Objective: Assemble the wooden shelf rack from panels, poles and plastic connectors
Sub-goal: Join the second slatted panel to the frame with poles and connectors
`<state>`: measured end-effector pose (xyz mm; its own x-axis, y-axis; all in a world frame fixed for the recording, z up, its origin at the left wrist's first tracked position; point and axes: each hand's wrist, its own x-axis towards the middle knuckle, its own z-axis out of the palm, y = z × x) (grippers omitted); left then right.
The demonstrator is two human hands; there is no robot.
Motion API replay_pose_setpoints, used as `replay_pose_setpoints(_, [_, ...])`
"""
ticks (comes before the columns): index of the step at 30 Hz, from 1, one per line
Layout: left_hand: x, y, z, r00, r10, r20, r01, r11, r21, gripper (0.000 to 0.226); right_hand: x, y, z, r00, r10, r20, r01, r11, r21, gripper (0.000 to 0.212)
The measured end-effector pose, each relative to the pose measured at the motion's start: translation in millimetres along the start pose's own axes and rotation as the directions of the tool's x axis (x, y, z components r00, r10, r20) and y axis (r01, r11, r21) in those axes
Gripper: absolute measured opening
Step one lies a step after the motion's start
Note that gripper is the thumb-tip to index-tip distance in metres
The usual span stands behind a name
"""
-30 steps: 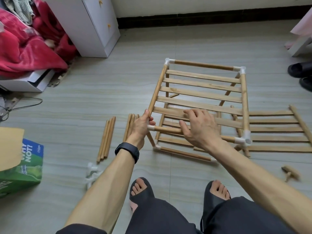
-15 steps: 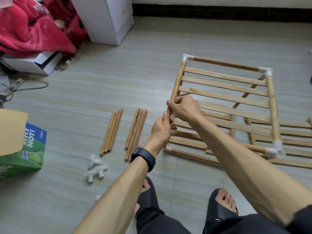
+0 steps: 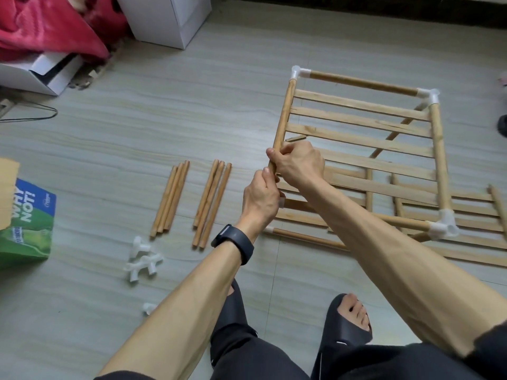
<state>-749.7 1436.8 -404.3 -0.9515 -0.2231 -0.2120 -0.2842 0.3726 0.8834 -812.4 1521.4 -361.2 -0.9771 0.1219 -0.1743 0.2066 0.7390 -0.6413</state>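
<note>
The right hand (image 3: 297, 165) is found clenched round the left side pole (image 3: 284, 113) of the rack frame (image 3: 362, 124), with the left hand (image 3: 260, 198) gripping the same pole just below. Loose poles (image 3: 170, 198) and plastic connectors (image 3: 142, 259) are laid on the floor (image 3: 192, 111) to the left.

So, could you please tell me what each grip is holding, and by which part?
Both hold the left side pole of the rack near its lower end: the right grip wraps it above, the left grip just below, by the corner connector.
</note>
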Motion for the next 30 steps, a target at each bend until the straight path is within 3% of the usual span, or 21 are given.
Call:
replay_pose_setpoints(13, [0, 9, 1, 1.000, 0.019, -0.010, -0.018, 0.995, 0.096, 0.059, -1, -2, 2, 1.000, 0.018, -0.017, -0.019, 1.000, -0.014, 0.035])
replay_pose_setpoints(19, [-5, 6, 2, 0.996, -0.089, 0.000, 0.089, 0.990, -0.113, 0.058, -15, 9, 1, 0.994, -0.109, -0.031, 0.108, 0.994, -0.022, 0.036])
replay_pose_setpoints(25, [12, 19, -7, 0.984, -0.157, 0.082, 0.176, 0.910, -0.374, 0.036, -19, 24, -18, 0.930, -0.355, 0.093, 0.357, 0.934, -0.002, 0.025])
replay_pose_setpoints(27, [20, 26, -8, 0.985, -0.157, 0.072, 0.171, 0.935, -0.310, 0.037, -21, 33, -23, 0.904, -0.426, 0.039, 0.426, 0.905, 0.001, 0.022])
replay_pose_setpoints(30, [19, 30, 0, 0.991, -0.137, -0.003, 0.134, 0.976, -0.174, 0.038, -1, 45, -45, 0.907, -0.397, -0.139, 0.390, 0.918, -0.079, 0.020])
